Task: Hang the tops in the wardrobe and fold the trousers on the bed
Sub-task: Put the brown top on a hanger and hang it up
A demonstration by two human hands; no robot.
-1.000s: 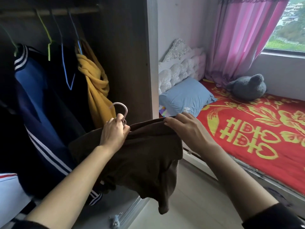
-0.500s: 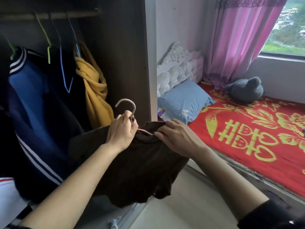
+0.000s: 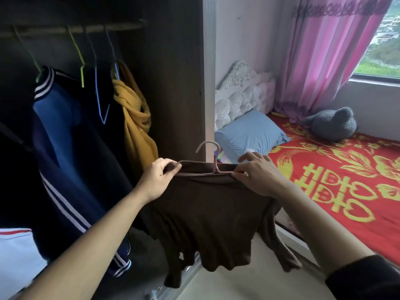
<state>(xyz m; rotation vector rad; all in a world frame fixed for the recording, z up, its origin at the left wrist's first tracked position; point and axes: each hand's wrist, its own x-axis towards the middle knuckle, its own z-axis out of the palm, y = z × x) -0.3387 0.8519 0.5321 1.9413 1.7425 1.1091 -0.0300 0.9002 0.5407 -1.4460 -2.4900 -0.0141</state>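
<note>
A dark brown top [image 3: 207,221] hangs spread on a pale pink hanger [image 3: 213,167] in front of the open wardrobe [image 3: 173,83]. My left hand [image 3: 159,179] grips the top's left shoulder together with the hanger's left end. My right hand [image 3: 257,176] pinches the right shoulder over the hanger's right end. The hanger's hook points up, free of the rail [image 3: 71,29]. The bed [image 3: 337,182] with its red and gold cover lies to the right.
On the rail hang a blue striped jacket [image 3: 58,135], dark garments and a mustard top [image 3: 136,126]. A white garment [image 3: 15,256] sits low left. On the bed lie a blue pillow [image 3: 251,135] and a grey plush toy [image 3: 331,124]. Pink curtain [image 3: 320,61] by the window.
My left hand has left the hanger's neck and moved out to the left shoulder. My right hand has slid right. The top is now stretched flat across the hanger.
</note>
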